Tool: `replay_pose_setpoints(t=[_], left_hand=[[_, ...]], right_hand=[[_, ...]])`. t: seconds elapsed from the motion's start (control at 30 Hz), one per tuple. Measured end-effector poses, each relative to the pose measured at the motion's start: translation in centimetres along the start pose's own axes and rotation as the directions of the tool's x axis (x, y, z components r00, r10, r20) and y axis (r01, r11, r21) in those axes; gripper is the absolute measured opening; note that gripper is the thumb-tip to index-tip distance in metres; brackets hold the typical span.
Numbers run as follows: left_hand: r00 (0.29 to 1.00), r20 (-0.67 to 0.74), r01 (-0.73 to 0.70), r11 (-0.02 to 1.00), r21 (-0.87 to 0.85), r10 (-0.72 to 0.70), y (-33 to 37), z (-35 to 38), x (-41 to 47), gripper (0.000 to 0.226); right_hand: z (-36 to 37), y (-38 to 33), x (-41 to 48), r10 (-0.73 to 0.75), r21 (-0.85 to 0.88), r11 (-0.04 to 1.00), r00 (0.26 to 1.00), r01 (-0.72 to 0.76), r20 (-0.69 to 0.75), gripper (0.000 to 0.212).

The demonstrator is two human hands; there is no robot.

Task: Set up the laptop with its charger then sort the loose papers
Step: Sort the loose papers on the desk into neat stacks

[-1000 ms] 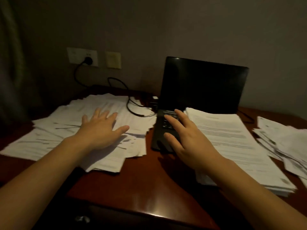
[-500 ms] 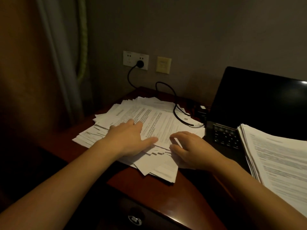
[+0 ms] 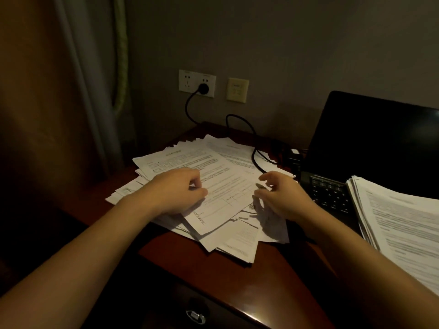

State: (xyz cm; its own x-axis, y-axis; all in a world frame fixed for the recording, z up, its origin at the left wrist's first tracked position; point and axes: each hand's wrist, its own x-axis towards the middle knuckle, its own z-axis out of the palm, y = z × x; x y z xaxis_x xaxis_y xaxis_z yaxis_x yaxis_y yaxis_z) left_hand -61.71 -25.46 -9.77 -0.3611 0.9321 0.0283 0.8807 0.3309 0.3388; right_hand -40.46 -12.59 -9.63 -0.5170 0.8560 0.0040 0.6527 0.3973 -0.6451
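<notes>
Two hands at the loose papers (image 3: 237, 245): left hand (image 3: 175, 192) sits on the top sheet (image 3: 225, 184), fingers curled under, can't tell if it's actually pinching. Right hand (image 3: 282, 198) hovers half-curled at that sheet's right edge, fingers apart, gripping nothing. Pile's on the desk (image 3: 202, 264), left of the open laptop (image 3: 370, 143); charger cable (image 3: 254, 148) runs across it up to the wall socket (image 3: 197, 83).

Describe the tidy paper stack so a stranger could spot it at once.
Find the open black laptop at the right of the wooden desk. The tidy stack lies over the right part of its keyboard, reaching toward the viewer. Unlike the loose papers fanned out left of the laptop, its sheets are squared into one thick block.
</notes>
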Motion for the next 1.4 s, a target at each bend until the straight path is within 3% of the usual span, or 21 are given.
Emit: replay_pose_setpoints(t=[0.07, 0.13, 0.23, 0.37, 0.5, 0.6, 0.7, 0.87, 0.97, 1.1, 1.2, 1.4], left_hand=[[1.000, -0.013, 0.003, 0.999, 0.041, -0.003, 0.4, -0.2, 0.0, 0.028], [0.999, 0.038, -0.029, 0.992, 0.122, 0.024, 1.3, 0.0, 0.0, 0.053], [0.991, 0.113, -0.090, 0.988, 0.123, 0.076, 2.7, 0.8, -0.3, 0.078], [0.990, 0.133, -0.055, 0.998, 0.043, 0.049, 3.2, 1.1, -0.5, 0.066], [0.990, 0.142, 0.005, 1.000, 0.011, -0.006, 2.4, 1.4, -2.4, 0.060], [0.985, 0.171, -0.022, 1.000, 0.012, 0.020, 1.8, 2.7, -4.5, 0.060], [0.981, 0.172, -0.104, 0.993, 0.060, 0.092, 1.9, 3.9, -5.2, 0.063], [0.958, 0.148, -0.245, 0.969, -0.018, 0.245, 2.0, 3.1, -4.8, 0.062], [0.963, 0.074, -0.260, 0.966, 0.018, 0.258, 2.5, 2.0, -5.0, 0.072], [0.962, 0.109, -0.253, 0.967, 0.000, 0.252, 2.8, 2.4, -6.0, 0.083], [0.955, 0.033, -0.292, 0.951, -0.106, 0.296, 2.3, 3.1, -6.0, 0.075], [0.969, -0.095, -0.244, 0.864, -0.440, 0.226, 0.9, 3.8, -6.0, 0.056]], right_hand=[[0.1, -0.3, 1.2, 0.076, 0.124, 0.989, 0.997, -0.076, 0.002, 0.064], [0.0, -0.7, 2.4, 0.191, 0.304, 0.934, 0.981, -0.190, 0.028, 0.076], [-0.3, -1.2, 3.1, 0.276, 0.454, 0.832, 0.948, -0.318, 0.159, 0.080], [-0.1, -2.3, 1.5, 0.180, 0.467, 0.816, 0.918, -0.341, 0.354, 0.076], [-0.2, -2.9, -1.6, 0.051, 0.405, 0.872, 0.874, -0.274, 0.483, 0.083], [-0.7, -2.9, -4.1, 0.015, 0.322, 0.921, 0.845, -0.220, 0.534, 0.076], [-1.0, -2.2, -5.2, 0.006, 0.299, 0.938, 0.872, -0.175, 0.490, 0.066], [-0.9, -1.1, -5.5, -0.024, 0.442, 0.875, 0.892, -0.199, 0.451, 0.072], [-0.4, -0.9, -5.6, -0.001, 0.506, 0.845, 0.945, -0.175, 0.327, 0.073], [0.6, -0.8, -5.8, 0.013, 0.570, 0.810, 0.975, -0.141, 0.222, 0.075], [1.7, -0.8, -5.9, 0.004, 0.563, 0.822, 0.990, -0.082, 0.139, 0.079], [2.5, -0.5, -5.8, -0.008, 0.563, 0.825, 0.996, -0.041, 0.085, 0.084]])
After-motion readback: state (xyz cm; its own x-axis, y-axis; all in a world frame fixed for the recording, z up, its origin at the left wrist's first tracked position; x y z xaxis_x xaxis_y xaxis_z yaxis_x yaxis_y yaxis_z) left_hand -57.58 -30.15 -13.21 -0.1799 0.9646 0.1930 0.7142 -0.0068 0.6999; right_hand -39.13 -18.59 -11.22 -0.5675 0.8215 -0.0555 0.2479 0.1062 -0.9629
